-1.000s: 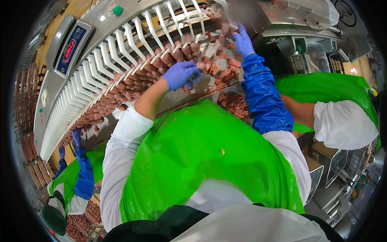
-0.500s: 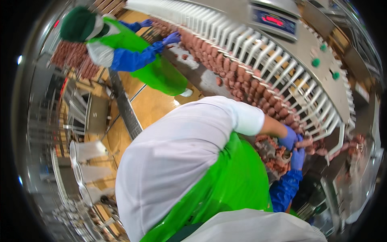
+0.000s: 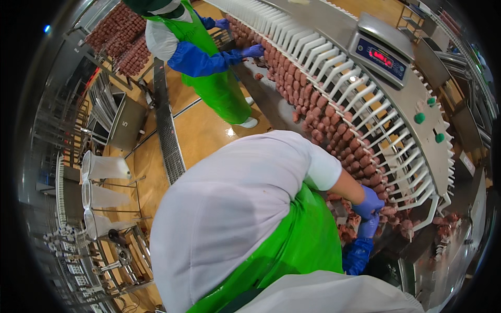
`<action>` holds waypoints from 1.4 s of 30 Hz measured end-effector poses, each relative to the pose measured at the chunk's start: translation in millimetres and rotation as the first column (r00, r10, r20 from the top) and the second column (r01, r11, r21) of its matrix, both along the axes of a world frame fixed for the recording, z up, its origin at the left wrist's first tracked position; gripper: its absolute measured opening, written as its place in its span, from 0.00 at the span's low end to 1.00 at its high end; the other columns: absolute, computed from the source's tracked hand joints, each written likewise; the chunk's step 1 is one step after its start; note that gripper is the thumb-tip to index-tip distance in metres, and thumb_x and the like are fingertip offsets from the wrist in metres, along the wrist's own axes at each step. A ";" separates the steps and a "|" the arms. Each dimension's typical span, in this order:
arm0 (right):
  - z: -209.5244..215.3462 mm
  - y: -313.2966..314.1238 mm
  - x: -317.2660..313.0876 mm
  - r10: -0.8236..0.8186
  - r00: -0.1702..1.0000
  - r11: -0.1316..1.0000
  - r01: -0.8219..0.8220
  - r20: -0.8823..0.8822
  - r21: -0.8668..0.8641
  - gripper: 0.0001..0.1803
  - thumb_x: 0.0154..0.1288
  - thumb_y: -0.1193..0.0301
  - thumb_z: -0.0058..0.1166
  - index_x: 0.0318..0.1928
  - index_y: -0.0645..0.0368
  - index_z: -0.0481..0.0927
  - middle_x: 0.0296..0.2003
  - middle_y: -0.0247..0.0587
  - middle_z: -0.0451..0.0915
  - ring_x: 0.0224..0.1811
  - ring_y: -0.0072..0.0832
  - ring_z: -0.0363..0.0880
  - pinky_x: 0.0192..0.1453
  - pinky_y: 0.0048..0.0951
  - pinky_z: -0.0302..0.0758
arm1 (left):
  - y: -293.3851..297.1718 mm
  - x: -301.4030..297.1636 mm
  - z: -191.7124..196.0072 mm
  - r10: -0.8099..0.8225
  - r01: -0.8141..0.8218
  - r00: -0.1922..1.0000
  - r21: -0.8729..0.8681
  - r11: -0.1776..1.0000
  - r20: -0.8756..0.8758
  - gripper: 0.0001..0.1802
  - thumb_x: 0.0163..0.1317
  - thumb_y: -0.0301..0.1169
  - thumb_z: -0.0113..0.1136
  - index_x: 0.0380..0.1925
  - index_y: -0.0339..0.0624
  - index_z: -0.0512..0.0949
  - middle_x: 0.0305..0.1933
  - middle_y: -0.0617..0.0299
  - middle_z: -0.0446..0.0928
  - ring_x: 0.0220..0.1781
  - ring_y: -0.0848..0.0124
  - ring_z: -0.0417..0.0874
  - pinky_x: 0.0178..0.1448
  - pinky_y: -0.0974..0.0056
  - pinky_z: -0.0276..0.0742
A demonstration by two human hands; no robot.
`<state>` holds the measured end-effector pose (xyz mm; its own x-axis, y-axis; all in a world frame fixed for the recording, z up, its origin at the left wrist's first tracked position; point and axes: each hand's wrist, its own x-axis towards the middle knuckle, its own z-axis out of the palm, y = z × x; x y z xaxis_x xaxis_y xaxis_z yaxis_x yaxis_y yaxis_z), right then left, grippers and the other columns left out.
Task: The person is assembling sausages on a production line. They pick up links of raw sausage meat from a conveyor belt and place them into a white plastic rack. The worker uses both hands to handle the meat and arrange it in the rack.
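Observation:
My left hand (image 3: 368, 201), in a purple glove below a white short sleeve, is closed at a chain of sausage links (image 3: 389, 210). Right against it, from below, comes my right hand (image 3: 368, 226), gloved in purple with a blue sleeve cover, its fingers closed and partly hidden. Loose reddish meat pieces (image 3: 347, 232) lie beside the hands. Long rows of linked sausages (image 3: 334, 122) hang from the white hooks (image 3: 378, 112) of a curved rack. More links (image 3: 407, 228) lie past my fingertips.
A co-worker (image 3: 209, 68) in a green apron handles sausages farther up the rack. A scale (image 3: 381, 52) with a lit display and green knobs (image 3: 419, 118) sit on the metal top. Behind my left side are a metal bin (image 3: 127, 122), clear tubs (image 3: 104, 166) and a floor drain (image 3: 168, 135).
The whole view has shifted, so the co-worker, scale and rack appear farther right. My hands have moved slightly left and down in the picture, still together at the links.

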<state>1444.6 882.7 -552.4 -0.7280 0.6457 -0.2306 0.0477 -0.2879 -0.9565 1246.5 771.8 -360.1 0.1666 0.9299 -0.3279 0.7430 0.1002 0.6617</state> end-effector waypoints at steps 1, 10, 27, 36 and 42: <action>-14.9 8.0 3.9 -0.039 0.988 0.991 0.018 -0.152 -0.136 0.20 0.76 0.64 0.39 0.63 0.59 0.67 0.56 0.42 0.72 0.57 0.29 0.73 0.58 0.30 0.73 | 4.0 5.1 -4.8 -0.035 0.035 0.998 0.010 0.999 0.044 0.32 0.57 0.41 0.60 0.62 0.46 0.69 0.48 0.47 0.81 0.52 0.52 0.82 0.55 0.52 0.76; 75.4 -56.0 -47.6 0.118 0.923 0.838 -0.291 0.367 0.461 0.27 0.67 0.69 0.49 0.64 0.70 0.66 0.59 0.52 0.73 0.54 0.39 0.76 0.60 0.42 0.73 | -56.2 -42.2 -30.0 0.149 -0.103 0.756 -0.109 0.989 0.638 0.11 0.65 0.33 0.58 0.46 0.49 0.76 0.47 0.58 0.80 0.41 0.68 0.82 0.49 0.62 0.80; 21.3 -47.4 45.0 0.036 0.999 0.991 -0.031 0.039 -0.132 0.31 0.74 0.60 0.48 0.69 0.64 0.62 0.64 0.45 0.70 0.64 0.33 0.73 0.62 0.32 0.70 | -120.3 -121.9 -80.3 0.365 -0.397 0.916 0.238 0.886 0.169 0.13 0.66 0.36 0.53 0.47 0.49 0.82 0.56 0.54 0.78 0.57 0.55 0.78 0.64 0.59 0.72; -21.1 -67.4 96.4 -0.033 0.980 0.961 0.084 0.195 -0.262 0.29 0.77 0.57 0.41 0.70 0.61 0.61 0.65 0.44 0.70 0.62 0.36 0.75 0.57 0.32 0.73 | -198.5 -225.3 -132.6 0.699 -0.999 -0.023 -0.045 0.013 0.715 0.19 0.66 0.30 0.56 0.57 0.42 0.74 0.51 0.60 0.77 0.49 0.72 0.78 0.47 0.64 0.78; -6.6 -49.8 103.0 -0.001 0.961 0.992 0.035 0.277 -0.118 0.28 0.78 0.59 0.40 0.70 0.61 0.61 0.65 0.44 0.70 0.63 0.36 0.74 0.59 0.34 0.73 | -188.6 -255.5 -124.0 0.746 -0.981 0.187 0.161 0.108 0.639 0.27 0.64 0.36 0.58 0.62 0.37 0.70 0.51 0.57 0.78 0.42 0.73 0.78 0.44 0.66 0.76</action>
